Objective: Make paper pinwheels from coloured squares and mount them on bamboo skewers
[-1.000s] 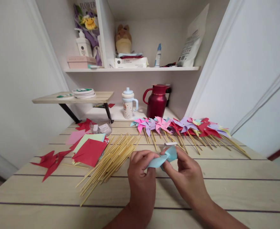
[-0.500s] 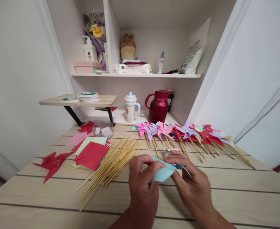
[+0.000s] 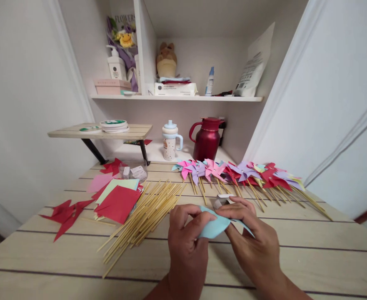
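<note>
Right above the pale, plank-grained wooden table (image 3: 311,250), both hands meet on a small folded piece of light blue paper (image 3: 213,227). The left hand (image 3: 186,241) has its fingers curled in, thumb and forefinger pinching the paper's left edge. The right hand (image 3: 253,241) lies over the paper's right part with fingers bent and close together, fingertips pressing the fold; a thin blue point sticks out beneath them. The paper looks matte and smooth, creased into a flat wedge.

Just behind the hands sits a small whitish tape-like item (image 3: 222,201), partly hidden. To the left lies a loose bundle of thin, straight bamboo sticks (image 3: 142,218), and beside them a stack of flat coloured paper squares topped with red (image 3: 117,202). Farther back, a row of finished paper pinwheels on sticks (image 3: 239,173) stretches across the table in pink, purple and red.
</note>
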A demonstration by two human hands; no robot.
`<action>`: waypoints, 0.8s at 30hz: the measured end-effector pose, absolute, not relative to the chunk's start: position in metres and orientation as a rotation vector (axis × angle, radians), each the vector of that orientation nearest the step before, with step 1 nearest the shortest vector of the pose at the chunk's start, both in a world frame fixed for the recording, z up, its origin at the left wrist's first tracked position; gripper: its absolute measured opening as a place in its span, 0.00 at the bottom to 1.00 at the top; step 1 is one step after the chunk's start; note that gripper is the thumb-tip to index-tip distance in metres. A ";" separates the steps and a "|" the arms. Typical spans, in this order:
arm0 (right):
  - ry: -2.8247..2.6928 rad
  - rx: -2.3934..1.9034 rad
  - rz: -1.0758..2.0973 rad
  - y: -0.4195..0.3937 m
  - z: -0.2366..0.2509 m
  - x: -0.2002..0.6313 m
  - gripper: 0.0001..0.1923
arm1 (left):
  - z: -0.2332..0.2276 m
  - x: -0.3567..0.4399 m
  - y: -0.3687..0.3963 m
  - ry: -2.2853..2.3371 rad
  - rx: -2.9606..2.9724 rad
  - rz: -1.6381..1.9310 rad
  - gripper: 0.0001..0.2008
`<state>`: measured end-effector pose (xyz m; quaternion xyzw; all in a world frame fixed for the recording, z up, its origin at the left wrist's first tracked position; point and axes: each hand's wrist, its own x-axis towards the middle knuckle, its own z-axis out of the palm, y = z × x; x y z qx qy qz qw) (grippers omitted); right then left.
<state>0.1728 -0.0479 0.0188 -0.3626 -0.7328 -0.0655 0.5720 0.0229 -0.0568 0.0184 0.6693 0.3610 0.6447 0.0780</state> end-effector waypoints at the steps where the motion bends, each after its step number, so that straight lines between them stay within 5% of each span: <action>1: -1.724 -0.858 -0.162 -0.048 0.019 0.173 0.12 | 0.019 0.023 -0.057 1.086 2.007 1.926 0.20; 18: -1.757 -0.818 -0.183 -0.048 0.022 0.174 0.13 | 0.015 0.029 -0.055 1.157 1.941 1.995 0.24; 24: -1.735 -0.831 -0.203 -0.048 0.022 0.173 0.13 | 0.015 0.030 -0.057 1.191 1.984 2.011 0.18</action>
